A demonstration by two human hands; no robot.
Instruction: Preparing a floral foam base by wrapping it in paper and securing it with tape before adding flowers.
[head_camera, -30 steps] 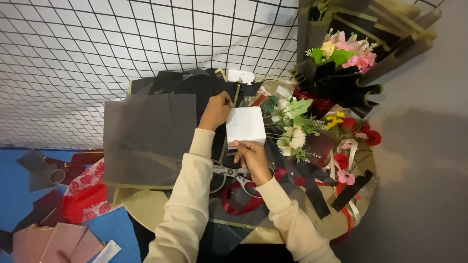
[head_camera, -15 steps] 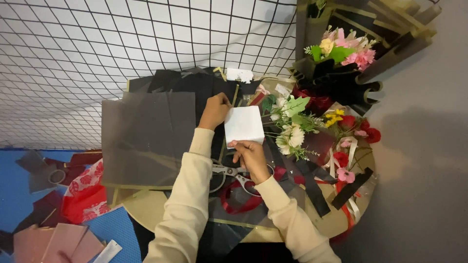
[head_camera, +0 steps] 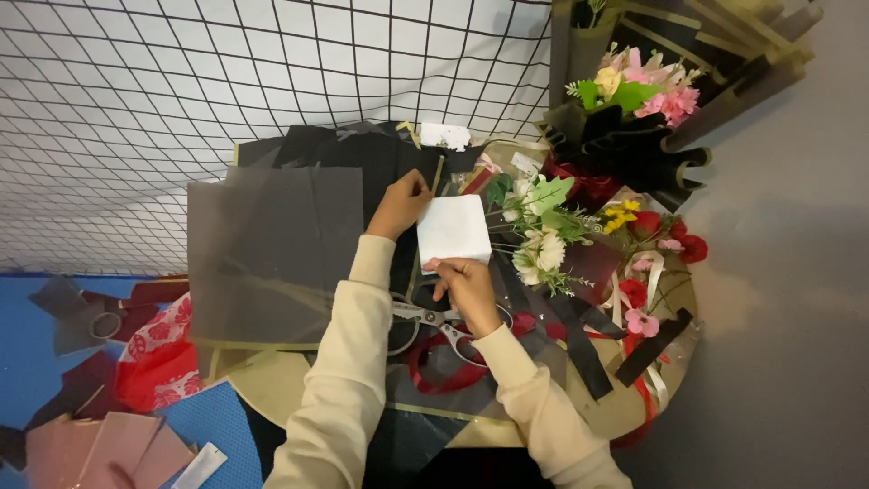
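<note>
Our cream sleeves

We wear long, soft cream sleeves (head_camera: 348,380) on both arms, cuffs snug at the wrists; our hands (head_camera: 466,285) are bare, without rings or gloves.

Lighting even, moderate, overhead; no hard glare. Grid wall (head_camera: 272,81) brightest, near washed out at top left. Grey floor (head_camera: 787,299) dimmer toward right edge, soft shadow beside table (head_camera: 634,398). Black paper (head_camera: 362,163) loses detail in dark tones. Grid lines bow: wide-angle distortion. Focus fair at centre; slight softness on flowers (head_camera: 543,244) and lower corners.
</note>
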